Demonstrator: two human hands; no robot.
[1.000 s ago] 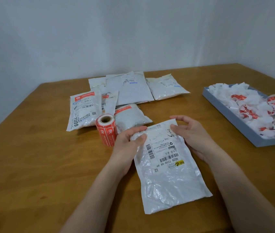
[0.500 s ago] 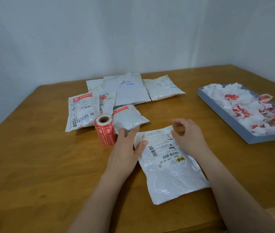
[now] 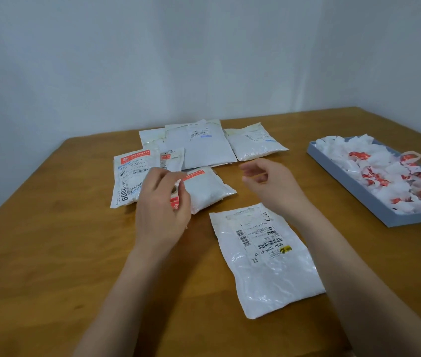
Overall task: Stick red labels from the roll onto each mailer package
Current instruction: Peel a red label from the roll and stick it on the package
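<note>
Fingers of the left hand (image 3: 161, 210) curl around the label roll (image 3: 175, 199), gripping it so that only a sliver of its red side and pale core shows. At about three o'clock from it, the right hand (image 3: 268, 185) hovers loosely open above the table (image 3: 50, 253), fingers half bent, holding nothing. Below that hand, at five o'clock, the nearest mailer package (image 3: 263, 261) lies flat with its barcode label up and no red label on it. At twelve o'clock from the left hand sit the other mailers (image 3: 199, 148), overlapping; three of them carry red labels. Far out at three o'clock, a grey tray (image 3: 353, 191) holds crumpled white and red backing scraps (image 3: 384, 171).
</note>
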